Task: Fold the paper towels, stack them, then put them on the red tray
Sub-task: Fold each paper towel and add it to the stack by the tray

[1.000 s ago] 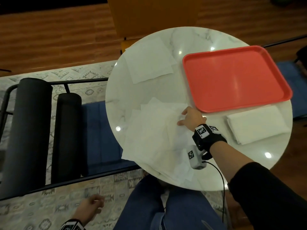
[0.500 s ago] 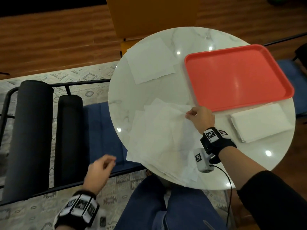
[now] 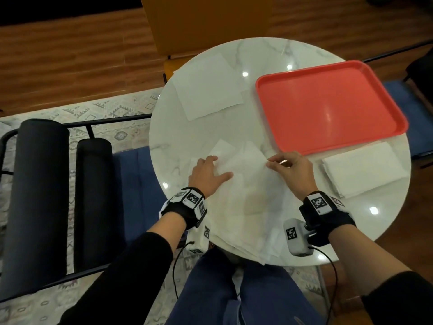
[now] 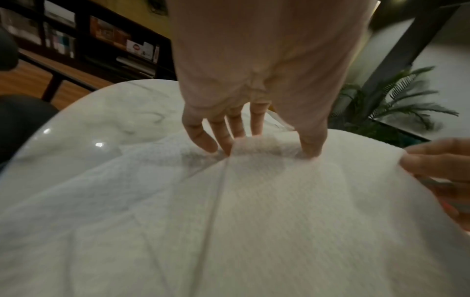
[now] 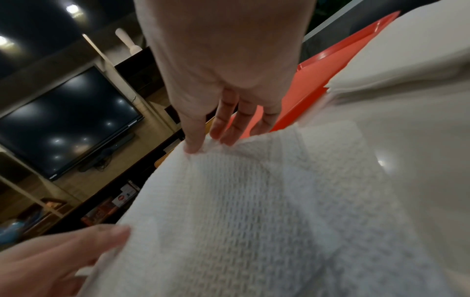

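A loose pile of unfolded white paper towels lies on the near side of the round marble table. My left hand sits on the pile's far left part and pinches a raised fold of the top paper towel between fingers and thumb. My right hand pinches the same sheet's far right corner, just in front of the red tray, which holds nothing. A folded stack of towels rests right of my right hand.
One flat towel lies at the table's far left. An orange chair stands behind the table. Black bolsters on a metal frame are to my left. My knees are under the near edge.
My left hand has come up from beside my lap onto the pile and taken hold of the top towel. My right hand has stayed at the towel's far corner.
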A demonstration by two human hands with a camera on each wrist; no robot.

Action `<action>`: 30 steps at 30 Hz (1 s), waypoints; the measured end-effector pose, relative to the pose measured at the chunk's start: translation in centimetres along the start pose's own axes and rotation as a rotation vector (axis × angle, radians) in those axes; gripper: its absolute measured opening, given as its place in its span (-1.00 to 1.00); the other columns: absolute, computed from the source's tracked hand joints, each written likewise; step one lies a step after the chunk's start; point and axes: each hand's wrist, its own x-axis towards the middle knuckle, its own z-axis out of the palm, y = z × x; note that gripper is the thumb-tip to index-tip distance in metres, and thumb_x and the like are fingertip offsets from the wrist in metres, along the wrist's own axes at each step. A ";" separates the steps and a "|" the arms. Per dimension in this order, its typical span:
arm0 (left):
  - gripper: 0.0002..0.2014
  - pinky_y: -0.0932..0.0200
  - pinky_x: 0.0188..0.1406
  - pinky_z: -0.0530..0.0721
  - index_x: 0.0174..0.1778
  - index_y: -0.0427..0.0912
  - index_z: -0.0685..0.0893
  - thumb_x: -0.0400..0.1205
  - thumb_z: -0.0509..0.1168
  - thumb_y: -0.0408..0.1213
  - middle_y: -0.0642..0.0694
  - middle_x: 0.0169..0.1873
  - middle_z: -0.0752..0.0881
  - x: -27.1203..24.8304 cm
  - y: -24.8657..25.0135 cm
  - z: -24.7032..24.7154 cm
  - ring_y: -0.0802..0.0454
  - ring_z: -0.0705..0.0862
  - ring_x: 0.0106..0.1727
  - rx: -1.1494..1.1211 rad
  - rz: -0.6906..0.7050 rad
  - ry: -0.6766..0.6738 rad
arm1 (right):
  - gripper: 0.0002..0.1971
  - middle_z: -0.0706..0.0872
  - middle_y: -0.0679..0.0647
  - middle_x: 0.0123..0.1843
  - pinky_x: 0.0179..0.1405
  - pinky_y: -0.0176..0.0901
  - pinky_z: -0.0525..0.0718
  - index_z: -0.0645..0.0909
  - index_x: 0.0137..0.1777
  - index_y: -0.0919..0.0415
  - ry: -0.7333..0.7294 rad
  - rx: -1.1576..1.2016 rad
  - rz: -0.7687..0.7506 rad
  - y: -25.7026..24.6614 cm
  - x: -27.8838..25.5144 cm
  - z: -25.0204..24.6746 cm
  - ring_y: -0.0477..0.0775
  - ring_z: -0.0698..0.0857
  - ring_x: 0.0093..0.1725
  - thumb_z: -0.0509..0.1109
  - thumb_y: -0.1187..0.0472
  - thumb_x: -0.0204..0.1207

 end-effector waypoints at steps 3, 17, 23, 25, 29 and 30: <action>-0.25 0.05 0.38 0.43 0.52 -0.06 0.29 0.49 0.34 0.22 -0.19 0.45 0.41 0.0 0.6 -0.3 -0.15 0.44 0.46 -0.090 -0.061 0.024 | -0.95 0.69 0.02 -0.05 -0.18 -0.40 0.57 0.77 -0.18 0.03 -0.007 0.039 0.025 0.5 -0.2 -0.4 -0.02 0.64 -0.22 0.58 0.14 0.38; -0.86 0.07 -0.06 0.59 -0.02 -0.01 0.57 0.63 0.30 -0.05 0.11 -0.42 0.69 -0.6 4.2 -4.3 -0.01 0.61 -0.21 0.057 0.305 0.208 | -0.28 0.49 0.09 0.38 0.16 -0.17 0.48 0.36 0.51 -0.04 -0.291 -0.231 -0.137 -5.4 2.3 -2.3 -0.06 0.51 0.21 0.57 0.00 0.37; -0.87 -0.01 0.06 0.71 -0.04 0.17 0.61 0.57 0.38 -0.16 0.10 -0.16 0.79 -2.2 7.0 -6.1 0.23 0.74 -0.07 -0.043 0.531 0.122 | -0.14 0.44 -0.01 0.51 0.40 -0.10 0.39 0.28 0.56 -0.11 -0.512 -0.326 -0.234 -10.6 3.7 -1.5 -0.07 0.40 0.47 0.61 -0.07 0.29; -0.75 0.11 0.00 0.71 0.04 0.17 0.55 0.54 0.42 -0.20 0.07 -0.25 0.78 -3.1 7.9 -6.7 0.21 0.72 -0.21 -0.122 0.539 0.067 | -0.47 0.68 0.01 0.19 0.14 -0.15 0.51 0.60 0.30 0.06 -0.562 -0.327 -0.209 -11.3 3.9 -1.9 -0.06 0.60 0.17 0.60 0.02 0.32; -0.54 0.14 -0.17 0.67 0.19 0.11 0.51 0.43 0.52 -0.22 -0.09 -0.38 0.77 -3.4 7.4 -7.9 0.06 0.70 -0.31 -0.153 0.445 -0.005 | -0.76 0.78 0.24 -0.10 -0.09 -0.03 0.69 0.71 0.01 0.33 -0.490 0.018 -0.129 -11.0 3.3 -3.7 0.02 0.73 -0.15 0.56 0.27 0.37; -0.57 0.09 -0.14 0.69 0.15 0.06 0.57 0.42 0.54 -0.23 -0.08 -0.39 0.78 -3.3 7.0 -8.2 0.05 0.73 -0.29 -0.171 0.403 -0.025 | -0.72 0.80 0.22 -0.04 -0.06 -0.07 0.72 0.70 0.06 0.32 -0.475 0.123 -0.096 -10.6 2.9 -4.4 0.02 0.75 -0.11 0.56 0.29 0.36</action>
